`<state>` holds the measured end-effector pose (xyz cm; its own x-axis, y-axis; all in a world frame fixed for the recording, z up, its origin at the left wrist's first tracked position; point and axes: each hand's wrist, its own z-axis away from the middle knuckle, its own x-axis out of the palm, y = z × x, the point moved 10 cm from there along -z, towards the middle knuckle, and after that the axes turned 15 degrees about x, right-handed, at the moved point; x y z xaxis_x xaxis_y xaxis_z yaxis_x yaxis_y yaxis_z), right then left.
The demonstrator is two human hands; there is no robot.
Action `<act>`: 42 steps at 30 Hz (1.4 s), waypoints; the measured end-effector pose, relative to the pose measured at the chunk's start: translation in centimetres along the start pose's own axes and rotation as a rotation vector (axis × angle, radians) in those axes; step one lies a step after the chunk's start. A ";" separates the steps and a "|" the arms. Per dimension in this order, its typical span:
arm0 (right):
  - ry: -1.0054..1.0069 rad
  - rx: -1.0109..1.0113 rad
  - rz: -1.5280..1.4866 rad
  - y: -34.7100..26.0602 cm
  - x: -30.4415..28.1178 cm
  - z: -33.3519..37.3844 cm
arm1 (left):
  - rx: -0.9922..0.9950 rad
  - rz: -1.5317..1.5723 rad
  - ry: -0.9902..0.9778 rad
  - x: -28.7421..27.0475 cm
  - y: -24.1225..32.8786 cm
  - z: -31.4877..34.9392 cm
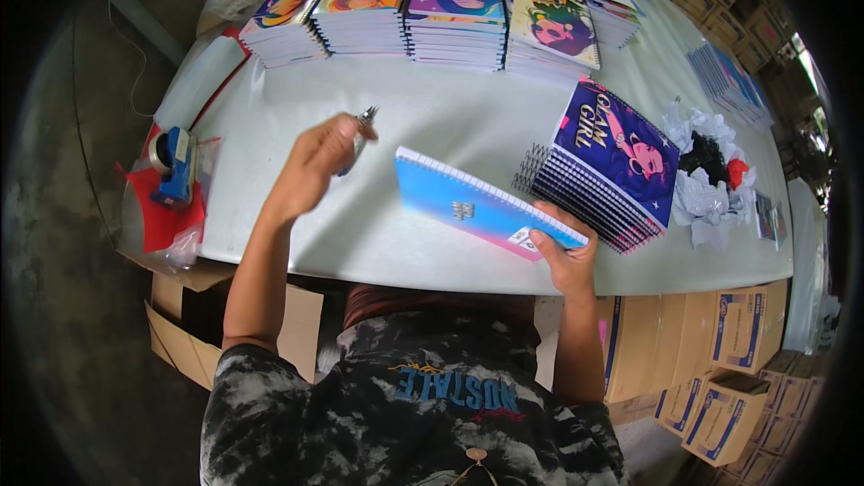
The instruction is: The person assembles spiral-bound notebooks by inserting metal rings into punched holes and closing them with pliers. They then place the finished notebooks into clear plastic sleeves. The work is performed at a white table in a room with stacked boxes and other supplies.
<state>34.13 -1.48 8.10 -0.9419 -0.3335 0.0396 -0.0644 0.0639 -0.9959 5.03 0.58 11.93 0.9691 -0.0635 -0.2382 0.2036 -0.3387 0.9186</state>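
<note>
My left hand [326,155] is closed around what looks like a pair of pliers [369,114], with the metal jaws up and a bluish handle below the fist. It is raised over the table, to the left of a notebook [472,202] with a blue-to-pink cover. That notebook is tilted, its bound edge uppermost, and my right hand [569,256] grips its right end, thumb on the cover and fingers behind. Just beyond that hand stands a fanned stack of spiral notebooks [621,148] with purple covers.
Several tall stacks of spiral notebooks [454,13] line the table's far side. On the left lie a blue tape dispenser [175,166] and a red sheet [162,216]. Crumpled white plastic [706,193] sits at the right. Cardboard boxes [693,333] stand below the table's right edge.
</note>
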 end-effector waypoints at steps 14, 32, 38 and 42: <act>-0.060 -0.070 0.128 -1.0 1.5 -0.5 | -0.163 0.052 -0.105 3.0 -2.2 1.1; 0.001 -0.070 0.286 -1.2 2.2 0.1 | 0.451 -1.061 -0.494 5.6 8.4 -2.8; 0.022 -0.172 0.320 -1.3 2.7 0.5 | 0.465 -1.077 -0.628 6.8 7.4 -2.1; 0.047 -0.218 0.327 -1.5 2.7 1.0 | 0.695 -1.142 -0.458 7.0 9.1 -1.3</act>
<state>31.98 -3.39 9.63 -0.9380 -0.2198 -0.2681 0.1777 0.3593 -0.9162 13.83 -1.75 19.07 0.1623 0.3070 -0.9378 0.5950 -0.7886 -0.1552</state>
